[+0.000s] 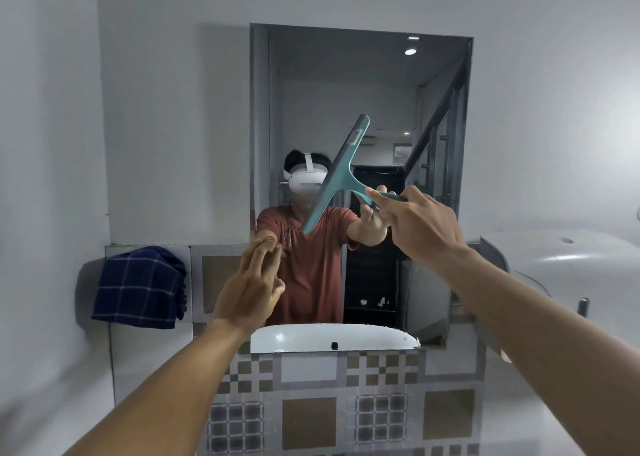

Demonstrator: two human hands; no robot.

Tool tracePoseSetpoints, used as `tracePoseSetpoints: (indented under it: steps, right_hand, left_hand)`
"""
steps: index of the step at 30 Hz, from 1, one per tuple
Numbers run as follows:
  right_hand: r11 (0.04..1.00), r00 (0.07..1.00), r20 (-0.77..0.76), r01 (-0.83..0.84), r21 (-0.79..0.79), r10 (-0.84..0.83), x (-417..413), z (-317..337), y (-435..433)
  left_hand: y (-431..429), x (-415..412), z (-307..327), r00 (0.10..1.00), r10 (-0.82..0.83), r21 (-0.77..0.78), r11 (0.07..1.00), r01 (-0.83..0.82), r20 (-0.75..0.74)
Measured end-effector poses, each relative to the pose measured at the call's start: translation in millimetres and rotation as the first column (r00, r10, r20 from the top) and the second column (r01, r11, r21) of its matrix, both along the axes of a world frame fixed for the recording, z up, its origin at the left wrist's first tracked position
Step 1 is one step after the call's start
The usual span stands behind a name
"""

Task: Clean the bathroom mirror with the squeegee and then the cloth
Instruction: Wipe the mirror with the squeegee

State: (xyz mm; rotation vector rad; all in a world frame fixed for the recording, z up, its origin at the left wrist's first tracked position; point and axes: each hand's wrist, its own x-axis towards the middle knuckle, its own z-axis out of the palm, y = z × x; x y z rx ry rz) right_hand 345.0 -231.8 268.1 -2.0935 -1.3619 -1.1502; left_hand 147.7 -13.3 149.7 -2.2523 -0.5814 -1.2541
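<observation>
Teal plastic T-shaped squeegee (341, 173), held up in front of the tall rectangular wall mirror (440, 116), blade tilted diagonally from upper right to lower left across the middle of the glass; whether the blade touches the glass cannot be told. A dark blue checked cloth (140, 286) hangs well to the left of the mirror, on the ledge where the white wall meets the tiling. Below the mirror runs a band of grey-and-brown patterned tiles (311, 421); a white ceramic basin rim (332, 339) shows in the reflection at the mirror's lower edge. The right hand (420, 223) has its fingers closed round the squeegee's handle. The left hand (251, 291) holds nothing, its fingers extended and loosely together near the mirror's lower left corner.
</observation>
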Motion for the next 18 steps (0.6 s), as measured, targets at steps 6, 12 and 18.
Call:
tracePoseSetpoints:
  steps: [6, 12, 18]
  right_hand:
    - [1.0, 0.998, 0.064, 0.014, -0.022, -0.012, 19, 7, -11]
    - [1.0, 0.999, 0.043, 0.028, -0.001, -0.028, 39, 5, -28]
    - [1.0, 1.0, 0.018, 0.016, 0.02, -0.016, 45, 10, -40]
  left_hand:
    - [-4, 1, 7, 1.0, 0.004, 0.006, 1.0, -0.004, -0.005]
    - [-7, 5, 12, 0.997, 0.03, 0.115, 0.993, -0.022, -0.071]
    - [-7, 4, 14, 0.997, 0.013, 0.038, 0.999, -0.01, -0.077]
